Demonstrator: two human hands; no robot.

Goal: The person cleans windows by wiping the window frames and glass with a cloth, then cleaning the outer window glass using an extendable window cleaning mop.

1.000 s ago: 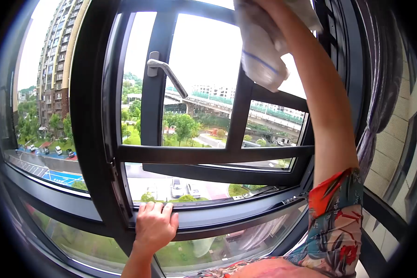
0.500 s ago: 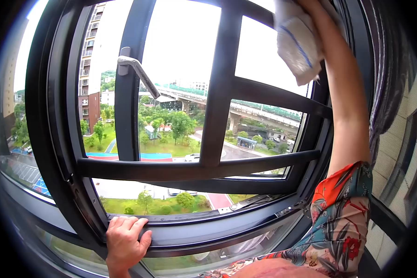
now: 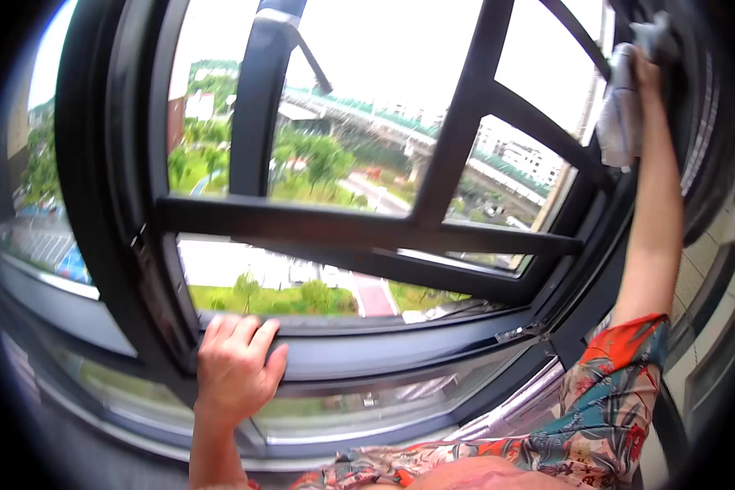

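My right hand [image 3: 648, 75] is raised at the upper right, closed on a pale cloth [image 3: 621, 122]. The cloth hangs beside the right upright of the dark window frame [image 3: 603, 220]; whether it touches the frame I cannot tell. My left hand [image 3: 238, 363] rests at the lower left, fingers curled over the inner edge of the bottom window rail [image 3: 384, 349]. Beyond it stands a tilted-out window sash [image 3: 465, 282] with dark bars. A grey window handle [image 3: 312, 61] shows near the top on a dark vertical bar.
A dark horizontal bar [image 3: 327, 224] crosses the opening in front of the sash. Dark curtain fabric [image 3: 702, 139] hangs at the far right. Metal hinge hardware [image 3: 518, 333] sits at the lower right corner. Outside, far below, are trees, paths and an elevated road [image 3: 384, 122].
The view has shifted, with the window now higher and tilted. My right hand and the cloth have moved rightward, to the frame's right side. My left hand stays on the bottom rail.
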